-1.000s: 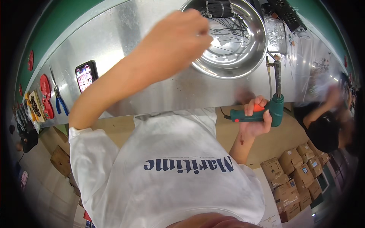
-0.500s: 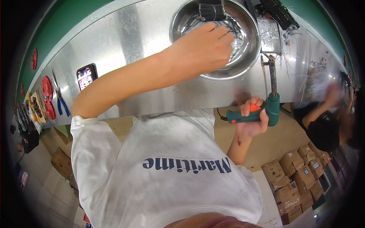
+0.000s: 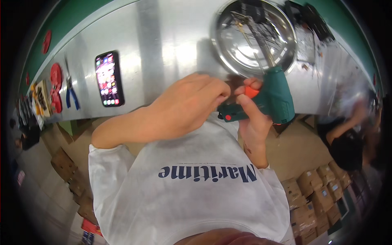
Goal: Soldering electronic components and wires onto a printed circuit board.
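Note:
My right hand (image 3: 254, 122) is wrapped round the grip of a green soldering gun (image 3: 281, 96), its fingers at the orange trigger. The gun's long metal tip and a thin feed tube point away from me, over a shiny steel bowl (image 3: 228, 57). In the bowl lies a bundle of dark wires (image 3: 252, 11), with loose wires around it. My left hand (image 3: 196, 100) is closed, just left of the gun's grip and above the table's near edge. Its fingers are curled inward, and whatever they may hold is hidden.
A phone (image 3: 108, 79) with a lit screen lies on the metal table (image 3: 163, 53). Blue-handled pliers (image 3: 72, 96) and red tools (image 3: 56, 87) are at the left. Wire scraps and a black device (image 3: 314, 22) stand right of the bowl. Another person (image 3: 347, 139) works at the right; cardboard boxes (image 3: 314, 200) are stacked below.
My left hand has drawn back from the bowl to beside the soldering gun. The gun has moved up and left, its tip swinging over the bowl. My view has shifted slightly.

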`<state>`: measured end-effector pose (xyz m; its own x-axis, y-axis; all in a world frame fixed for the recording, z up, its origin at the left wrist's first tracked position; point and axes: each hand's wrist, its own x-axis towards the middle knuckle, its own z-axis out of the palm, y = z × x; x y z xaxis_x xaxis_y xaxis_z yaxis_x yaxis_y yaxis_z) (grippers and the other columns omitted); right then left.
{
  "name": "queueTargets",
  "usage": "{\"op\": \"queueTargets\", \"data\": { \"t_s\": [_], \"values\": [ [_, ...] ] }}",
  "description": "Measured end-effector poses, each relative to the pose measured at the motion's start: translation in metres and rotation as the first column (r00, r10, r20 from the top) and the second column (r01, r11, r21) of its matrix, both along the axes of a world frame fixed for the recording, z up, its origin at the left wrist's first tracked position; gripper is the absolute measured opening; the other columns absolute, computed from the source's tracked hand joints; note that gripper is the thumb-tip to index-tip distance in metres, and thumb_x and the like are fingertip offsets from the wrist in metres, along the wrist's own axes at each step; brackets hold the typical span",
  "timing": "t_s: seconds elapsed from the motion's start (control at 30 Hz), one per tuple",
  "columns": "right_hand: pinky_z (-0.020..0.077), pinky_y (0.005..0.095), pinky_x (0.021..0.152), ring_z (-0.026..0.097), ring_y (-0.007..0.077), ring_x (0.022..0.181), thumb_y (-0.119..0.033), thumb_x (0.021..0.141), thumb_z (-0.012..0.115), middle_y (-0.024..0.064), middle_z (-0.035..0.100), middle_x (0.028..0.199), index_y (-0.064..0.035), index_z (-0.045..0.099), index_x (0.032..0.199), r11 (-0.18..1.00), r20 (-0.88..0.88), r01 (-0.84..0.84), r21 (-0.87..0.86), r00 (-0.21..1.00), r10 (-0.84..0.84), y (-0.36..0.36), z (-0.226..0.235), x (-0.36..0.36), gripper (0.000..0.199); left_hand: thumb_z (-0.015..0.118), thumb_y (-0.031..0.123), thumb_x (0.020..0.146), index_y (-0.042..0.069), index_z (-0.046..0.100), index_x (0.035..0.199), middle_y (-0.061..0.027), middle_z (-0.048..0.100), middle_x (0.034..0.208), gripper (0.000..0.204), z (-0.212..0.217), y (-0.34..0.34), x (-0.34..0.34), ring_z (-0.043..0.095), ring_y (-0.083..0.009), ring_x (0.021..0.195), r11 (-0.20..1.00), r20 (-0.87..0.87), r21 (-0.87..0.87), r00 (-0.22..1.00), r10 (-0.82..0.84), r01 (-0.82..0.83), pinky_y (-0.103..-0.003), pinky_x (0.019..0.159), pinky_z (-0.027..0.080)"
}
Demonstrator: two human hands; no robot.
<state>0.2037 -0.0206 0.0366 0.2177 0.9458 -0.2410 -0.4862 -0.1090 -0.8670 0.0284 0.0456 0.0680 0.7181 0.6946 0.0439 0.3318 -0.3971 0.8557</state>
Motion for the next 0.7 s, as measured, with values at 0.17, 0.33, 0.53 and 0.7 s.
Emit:
{"op": "queueTargets", "data": {
  "t_s": [0.17, 0.33, 0.53, 0.7],
  "values": [
    [0.0492, 0.0285, 0.078, 0.059, 0.0153, 0.088, 0.013, 0.073, 0.065, 0.0098, 0.057, 0.105, 0.0001, 0.053, 0.114, 0.995, 0.079, 0.034, -0.097, 0.997, -0.026, 0.008, 0.006, -0.025, 0.045, 0.058, 0.007, 0.087, 0.005, 0.054, 0.1, -0.0112, 0.057, 0.082, 0.014, -0.007, -0.013, -0.025, 0.056, -0.0315, 0.077, 0.996, 0.08, -0.001, 0.993, 0.09, -0.09, -0.039, 0.071, 0.044],
    [0.0468, 0.0266, 0.083, 0.053, 0.0146, 0.094, 0.015, 0.073, 0.062, 0.0085, 0.054, 0.106, -0.0006, 0.053, 0.108, 0.987, 0.091, 0.033, -0.159, 0.996, -0.019, 0.015, 0.006, -0.041, 0.04, 0.058, 0.013, 0.088, 0.005, 0.054, 0.101, -0.0119, 0.058, 0.085, 0.016, -0.009, -0.018, -0.048, 0.057, -0.0318, 0.079, 0.996, 0.076, -0.031, 0.993, 0.091, -0.089, -0.039, 0.073, 0.044],
    [0.0428, 0.0235, 0.082, 0.051, 0.0118, 0.092, 0.01, 0.074, 0.061, 0.0067, 0.051, 0.106, -0.0037, 0.047, 0.121, 0.983, 0.13, -0.129, -0.13, 0.981, 0.146, 0.011, 0.004, -0.031, 0.051, 0.063, 0.027, 0.082, 0.002, 0.059, 0.097, -0.015, 0.062, 0.088, 0.029, -0.016, 0.051, -0.149, 0.061, -0.0325, 0.086, 0.79, 0.002, 0.229, 0.811, 0.584, -0.569, -0.043, 0.08, 0.046],
    [0.0452, 0.0259, 0.078, 0.052, 0.0147, 0.084, 0.018, 0.067, 0.058, 0.0075, 0.048, 0.102, -0.0045, 0.049, 0.104, 0.971, 0.101, -0.138, -0.193, 0.982, 0.16, 0.021, 0.013, -0.036, 0.044, 0.062, 0.035, 0.081, -0.002, 0.056, 0.11, -0.0193, 0.06, 0.11, 0.048, -0.071, 0.179, -0.362, 0.056, -0.0336, 0.105, 0.154, 0.011, 0.567, 0.194, 0.981, -0.809, -0.043, 0.091, 0.044]
  ]
}}
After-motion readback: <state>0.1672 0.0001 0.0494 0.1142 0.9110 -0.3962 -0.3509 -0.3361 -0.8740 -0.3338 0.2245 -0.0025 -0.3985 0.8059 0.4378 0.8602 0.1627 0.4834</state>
